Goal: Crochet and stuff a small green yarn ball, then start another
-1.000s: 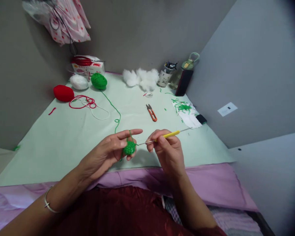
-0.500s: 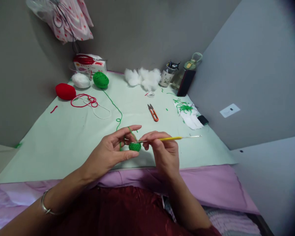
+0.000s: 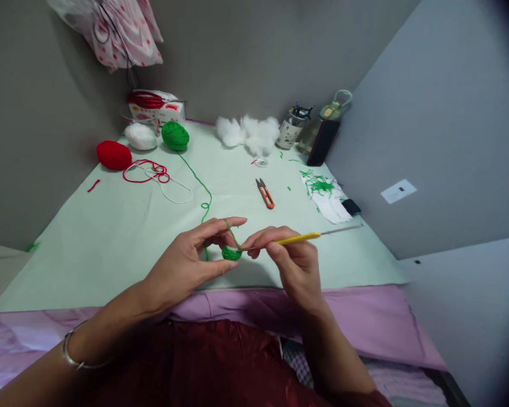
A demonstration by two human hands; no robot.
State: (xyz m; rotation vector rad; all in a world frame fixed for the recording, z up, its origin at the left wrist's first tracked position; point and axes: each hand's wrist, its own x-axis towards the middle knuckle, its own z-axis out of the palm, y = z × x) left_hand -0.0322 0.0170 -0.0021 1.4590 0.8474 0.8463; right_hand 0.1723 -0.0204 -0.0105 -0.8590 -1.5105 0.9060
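Observation:
Between the thumb and fingers of my left hand [image 3: 190, 254] is a small round green crochet piece [image 3: 231, 254], with something white showing at its top. Green yarn [image 3: 207, 198] loops over the left index finger and runs back across the table to a green yarn ball [image 3: 175, 136]. My right hand [image 3: 292, 260] grips a crochet hook [image 3: 301, 238] with a yellow handle. The hook's working tip meets the upper right edge of the piece, and its other metal end points right.
Orange thread snips [image 3: 265, 194] lie beyond my hands. White stuffing [image 3: 250, 134] sits at the back, beside a pen cup [image 3: 290, 130] and a bottle [image 3: 333, 111]. Red yarn [image 3: 114, 155] and white yarn [image 3: 140, 137] are at left. Green scraps [image 3: 320, 185] lie on white paper at right.
My right hand has shifted slightly right, and the hook's far end has swung right and up. The green piece has tilted a little, with more white showing at its top.

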